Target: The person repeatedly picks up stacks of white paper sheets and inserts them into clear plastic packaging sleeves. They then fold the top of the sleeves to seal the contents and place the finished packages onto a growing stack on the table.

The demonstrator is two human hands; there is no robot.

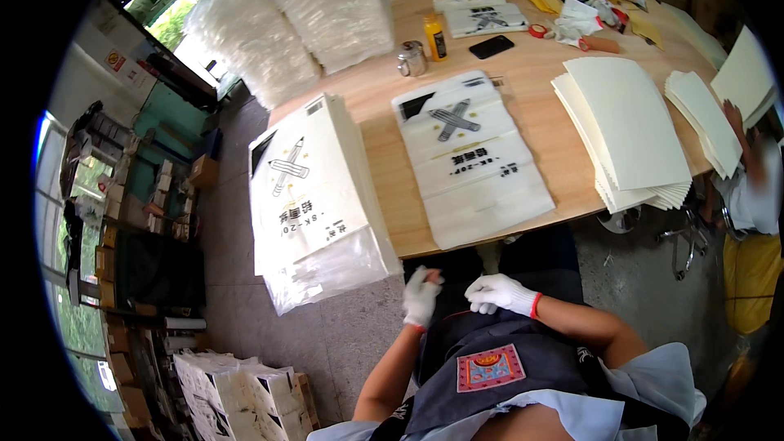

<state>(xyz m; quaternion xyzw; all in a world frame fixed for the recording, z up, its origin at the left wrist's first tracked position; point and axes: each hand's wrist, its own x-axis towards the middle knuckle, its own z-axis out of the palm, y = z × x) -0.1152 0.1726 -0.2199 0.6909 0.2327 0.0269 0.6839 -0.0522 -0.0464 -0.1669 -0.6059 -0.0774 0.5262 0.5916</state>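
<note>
Both of my hands wear white knit gloves and are held over my lap, just off the near edge of the table. My left hand is loosely curled, with bare fingertips showing, and I see nothing in it. Fingers bent inward, my right hand faces it, a red cuff at the wrist; nothing shows in it either. Beyond them lies a flat pile of printed plastic bags with a crossed-pencils picture. To its left, a tall stack of bagged paper packs bears the same print. Neither hand touches these.
Stacks of cream paper sheets stand at right, near another person's arm. Clear plastic bundles fill the far left. A metal mug, orange bottle and black phone sit farther back. More packs stand on the floor.
</note>
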